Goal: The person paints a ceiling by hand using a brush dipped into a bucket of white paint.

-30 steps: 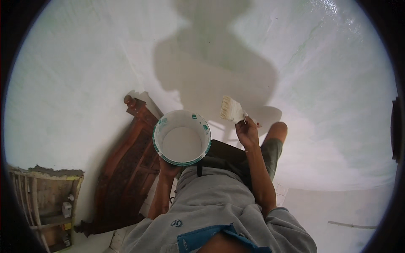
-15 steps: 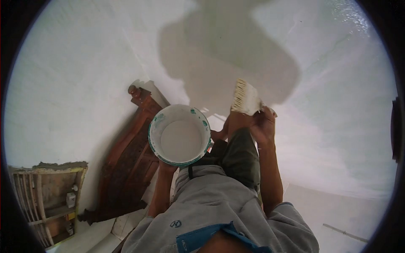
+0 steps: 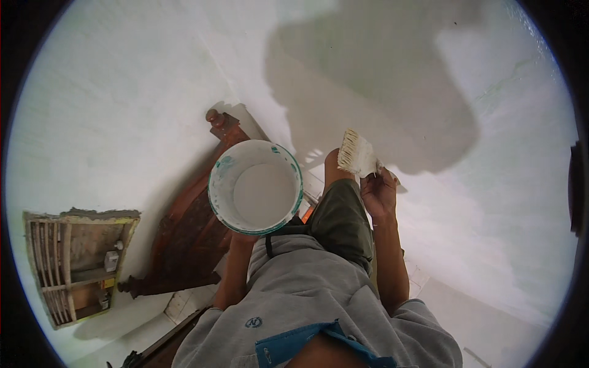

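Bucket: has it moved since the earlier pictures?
Yes: in the head view, the bucket has shifted left against the carved wooden panel, now covering more of it.

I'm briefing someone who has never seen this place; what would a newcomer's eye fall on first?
Probably the white, green-rimmed bucket near the centre, the left hand mostly hidden at its lower edge. Right of it, the right hand grips a wide, pale brush. A reddish-brown wooden panel slants left of the bucket; a big shadow spreads above.
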`<act>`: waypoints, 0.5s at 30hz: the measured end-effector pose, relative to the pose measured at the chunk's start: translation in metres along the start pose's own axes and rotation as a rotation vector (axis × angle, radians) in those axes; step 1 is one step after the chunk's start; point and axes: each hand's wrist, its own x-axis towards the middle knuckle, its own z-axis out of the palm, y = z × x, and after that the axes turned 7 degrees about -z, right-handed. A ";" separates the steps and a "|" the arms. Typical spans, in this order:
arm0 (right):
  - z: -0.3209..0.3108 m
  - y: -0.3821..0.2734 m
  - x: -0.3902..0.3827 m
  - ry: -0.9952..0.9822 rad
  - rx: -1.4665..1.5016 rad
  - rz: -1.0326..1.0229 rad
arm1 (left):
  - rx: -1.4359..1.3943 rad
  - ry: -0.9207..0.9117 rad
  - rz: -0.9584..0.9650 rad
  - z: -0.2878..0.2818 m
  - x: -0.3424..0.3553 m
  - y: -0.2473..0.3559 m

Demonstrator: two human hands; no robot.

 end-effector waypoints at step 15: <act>-0.036 -0.052 -0.007 0.038 0.009 0.161 | 0.691 0.301 0.319 0.033 -0.001 -0.068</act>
